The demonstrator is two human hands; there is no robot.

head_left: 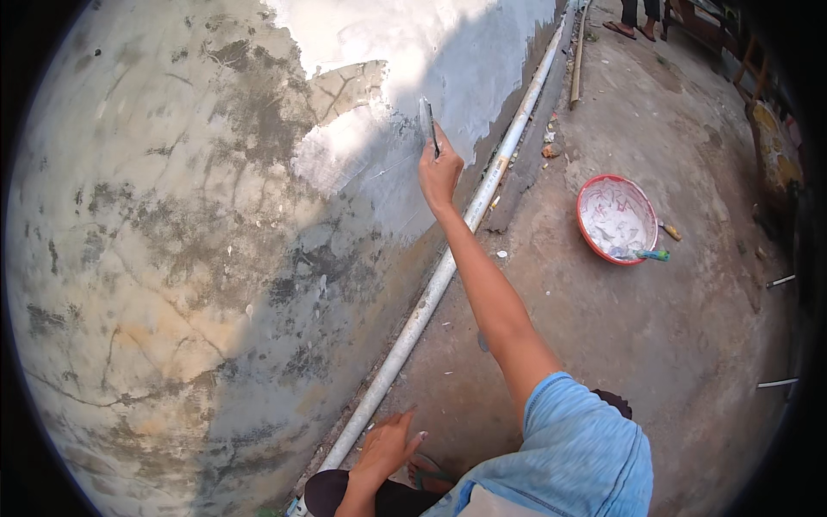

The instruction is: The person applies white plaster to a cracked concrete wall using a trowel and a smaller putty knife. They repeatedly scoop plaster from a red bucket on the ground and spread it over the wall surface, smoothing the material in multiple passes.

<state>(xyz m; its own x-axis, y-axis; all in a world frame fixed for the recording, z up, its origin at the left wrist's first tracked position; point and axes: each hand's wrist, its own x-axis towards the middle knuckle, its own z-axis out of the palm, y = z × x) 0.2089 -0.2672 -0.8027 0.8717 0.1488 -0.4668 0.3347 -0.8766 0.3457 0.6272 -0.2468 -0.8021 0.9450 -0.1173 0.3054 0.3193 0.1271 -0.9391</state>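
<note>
My right hand [441, 175] is closed around a putty knife [432, 129], held up against the wall with its thin blade seen nearly edge-on. White putty [353, 142] covers the wall around and above the blade, bordering on bare, stained and cracked plaster [164, 224]. Low down, my left hand [388, 446] hangs by my knee, its fingers apart and holding nothing. On the ground to the right stands a red-rimmed basin [582, 226] with white putty [616, 215] inside. A tool with a green-blue handle [656, 255] lies across its rim.
A pale pipe [413, 323] runs along the foot of the wall. Beside the basin lies a yellowish handle [671, 231]. Small rubble [550, 151] and a stick [579, 65] lie near the wall. Another person's sandalled feet [622, 30] stand at the far right, near furniture.
</note>
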